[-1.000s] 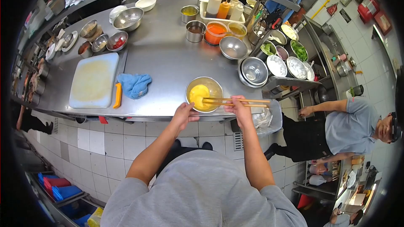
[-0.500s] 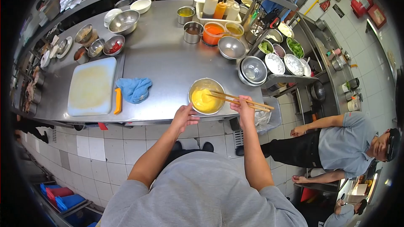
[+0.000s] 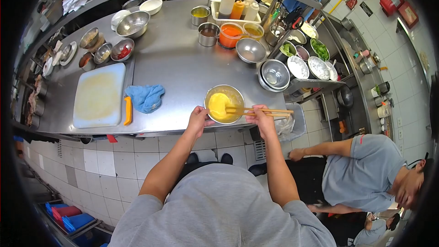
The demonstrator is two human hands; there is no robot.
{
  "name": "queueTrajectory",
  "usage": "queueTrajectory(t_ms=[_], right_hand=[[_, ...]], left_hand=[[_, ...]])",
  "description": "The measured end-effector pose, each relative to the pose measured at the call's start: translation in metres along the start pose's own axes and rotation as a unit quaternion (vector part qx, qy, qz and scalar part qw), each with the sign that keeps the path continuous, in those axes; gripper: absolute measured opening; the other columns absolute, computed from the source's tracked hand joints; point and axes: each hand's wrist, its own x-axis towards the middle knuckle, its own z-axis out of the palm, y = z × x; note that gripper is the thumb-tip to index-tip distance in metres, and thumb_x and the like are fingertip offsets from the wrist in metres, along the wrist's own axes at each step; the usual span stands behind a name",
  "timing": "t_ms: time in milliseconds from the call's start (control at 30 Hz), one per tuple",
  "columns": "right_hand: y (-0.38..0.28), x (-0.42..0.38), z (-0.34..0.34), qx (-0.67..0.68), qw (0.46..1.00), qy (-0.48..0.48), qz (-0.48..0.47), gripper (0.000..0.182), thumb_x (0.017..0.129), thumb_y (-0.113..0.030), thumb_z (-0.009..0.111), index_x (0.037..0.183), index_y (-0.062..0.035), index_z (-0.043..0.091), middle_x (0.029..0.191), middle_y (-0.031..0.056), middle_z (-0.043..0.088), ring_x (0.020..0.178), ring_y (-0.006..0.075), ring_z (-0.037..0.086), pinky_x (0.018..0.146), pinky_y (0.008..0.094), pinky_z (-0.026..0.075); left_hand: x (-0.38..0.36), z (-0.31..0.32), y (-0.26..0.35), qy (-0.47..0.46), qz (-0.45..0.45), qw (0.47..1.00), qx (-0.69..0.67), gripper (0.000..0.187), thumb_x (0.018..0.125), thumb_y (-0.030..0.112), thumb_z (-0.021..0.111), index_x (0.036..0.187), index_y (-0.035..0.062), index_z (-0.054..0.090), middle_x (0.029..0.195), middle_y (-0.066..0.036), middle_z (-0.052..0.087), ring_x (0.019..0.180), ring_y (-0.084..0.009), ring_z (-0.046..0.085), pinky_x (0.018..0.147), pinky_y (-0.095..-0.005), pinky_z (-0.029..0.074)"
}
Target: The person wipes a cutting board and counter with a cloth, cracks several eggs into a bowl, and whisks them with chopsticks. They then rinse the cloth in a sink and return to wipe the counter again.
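Observation:
A metal bowl [image 3: 237,97] with a smooth yellow mixture [image 3: 218,104], which looks like beaten egg, sits near the front edge of the steel counter. My left hand [image 3: 198,121] grips the bowl's left side, thumb at the rim and fingers below it. My right hand [image 3: 262,120] is closed around a pair of long wooden chopsticks [image 3: 280,112]. Their tips are in the yellow mixture, and their back ends stick out past my hand to the right.
Left of the bowl lie a blue cloth [image 3: 146,98], an orange-handled knife [image 3: 128,111] and a white cutting board [image 3: 99,95]. Metal bowls [image 3: 275,74] and sauce containers [image 3: 231,35] stand behind and to the right. A co-worker [image 3: 361,169] stands close on my right.
My left hand has closed on the bowl's rim. The chopsticks have swung to lie flatter across the bowl, tips lower in the mixture. The co-worker has come closer.

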Motion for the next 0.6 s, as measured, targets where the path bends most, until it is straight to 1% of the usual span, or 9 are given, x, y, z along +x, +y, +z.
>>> queueTrajectory(t_ms=[33, 67, 133, 167, 233, 333, 433, 533, 600], right_hand=[[-0.001, 0.0, -0.001, -0.013, 0.998, -0.043, 0.042, 0.014, 0.1, -0.014, 0.051, 0.11, -0.0033, 0.051, 0.093, 0.0155, 0.064, 0.075, 0.0233, 0.068, 0.068, 0.0343, 0.059], [-0.002, 0.001, 0.001, -0.013, 0.998, -0.044, 0.041, 0.014, 0.1, -0.014, 0.051, 0.11, -0.0033, 0.051, 0.093, 0.0155, 0.064, 0.075, 0.0233, 0.068, 0.068, 0.0343, 0.059], [0.001, 0.004, 0.001, 0.043, 0.997, 0.045, -0.039, 0.014, 0.1, -0.014, 0.051, 0.11, -0.0032, 0.052, 0.093, 0.0156, 0.064, 0.075, 0.0236, 0.068, 0.068, 0.0348, 0.059], [0.001, 0.004, -0.001, 0.042, 0.997, 0.043, -0.038, 0.014, 0.1, -0.014, 0.051, 0.11, -0.0032, 0.052, 0.093, 0.0156, 0.064, 0.075, 0.0236, 0.068, 0.068, 0.0348, 0.059], [-0.002, 0.003, -0.002, -0.016, 0.998, -0.043, 0.036, 0.015, 0.1, -0.014, 0.051, 0.109, -0.003, 0.052, 0.093, 0.0158, 0.064, 0.076, 0.0238, 0.068, 0.068, 0.0356, 0.059], [-0.004, 0.003, -0.001, 0.061, 0.998, 0.017, -0.014, 0.014, 0.1, -0.014, 0.051, 0.109, -0.0033, 0.052, 0.093, 0.0156, 0.064, 0.076, 0.024, 0.068, 0.068, 0.0353, 0.059], [-0.006, 0.003, -0.003, -0.019, 0.999, -0.044, 0.025, 0.014, 0.1, -0.014, 0.051, 0.108, -0.0027, 0.052, 0.093, 0.0158, 0.064, 0.076, 0.0243, 0.068, 0.069, 0.0354, 0.059], [-0.012, 0.002, -0.001, 0.068, 0.998, -0.016, -0.002, 0.014, 0.1, -0.014, 0.052, 0.108, -0.0031, 0.053, 0.094, 0.0154, 0.065, 0.075, 0.0233, 0.069, 0.067, 0.0335, 0.058], [-0.009, 0.006, -0.004, 0.022, 1.0, -0.008, 0.007, 0.014, 0.1, -0.015, 0.052, 0.108, -0.0033, 0.053, 0.093, 0.0152, 0.065, 0.075, 0.0235, 0.068, 0.067, 0.0335, 0.058]], left_hand=[[0.001, 0.0, -0.001, 0.0, 0.001, 1.0, 0.0, 0.014, 0.094, 0.014, 0.058, 0.094, 0.008, 0.046, 0.092, -0.006, 0.054, 0.08, -0.0168, 0.059, 0.068, -0.0371, 0.06], [0.001, 0.0, -0.003, 0.005, 0.003, 1.0, -0.006, 0.013, 0.093, 0.012, 0.058, 0.093, 0.0083, 0.046, 0.091, -0.006, 0.054, 0.08, -0.0163, 0.058, 0.069, -0.0375, 0.06], [0.0, 0.004, -0.007, 0.011, 0.005, 1.0, -0.014, 0.013, 0.092, 0.011, 0.058, 0.092, 0.0086, 0.045, 0.091, -0.005, 0.054, 0.08, -0.0158, 0.057, 0.069, -0.038, 0.06], [-0.001, 0.006, -0.008, 0.011, 0.006, 1.0, -0.021, 0.012, 0.092, 0.01, 0.058, 0.09, 0.0089, 0.045, 0.09, -0.005, 0.053, 0.08, -0.0152, 0.056, 0.068, -0.0375, 0.06], [0.001, 0.004, -0.012, 0.011, 0.009, 1.0, -0.028, 0.012, 0.091, 0.009, 0.057, 0.089, 0.0093, 0.045, 0.089, -0.004, 0.053, 0.08, -0.0145, 0.055, 0.067, -0.037, 0.06], [0.0, 0.008, -0.014, 0.005, 0.003, 1.0, -0.028, 0.013, 0.091, 0.008, 0.057, 0.087, 0.0108, 0.045, 0.088, -0.004, 0.052, 0.08, -0.0139, 0.055, 0.067, -0.0371, 0.06], [-0.001, 0.009, -0.014, 0.015, 0.012, 0.999, -0.028, 0.014, 0.091, 0.007, 0.057, 0.085, 0.0123, 0.045, 0.086, -0.003, 0.052, 0.078, -0.0132, 0.055, 0.067, -0.0371, 0.061], [-0.003, 0.014, -0.008, 0.008, 0.005, 1.0, -0.029, 0.015, 0.091, 0.006, 0.057, 0.085, 0.0131, 0.045, 0.084, -0.002, 0.051, 0.077, -0.0124, 0.055, 0.067, -0.0376, 0.061], [-0.006, 0.017, -0.005, 0.009, 0.008, 1.0, -0.023, 0.015, 0.09, 0.006, 0.056, 0.083, 0.0133, 0.044, 0.083, -0.001, 0.049, 0.074, -0.0118, 0.053, 0.064, -0.0351, 0.06]])
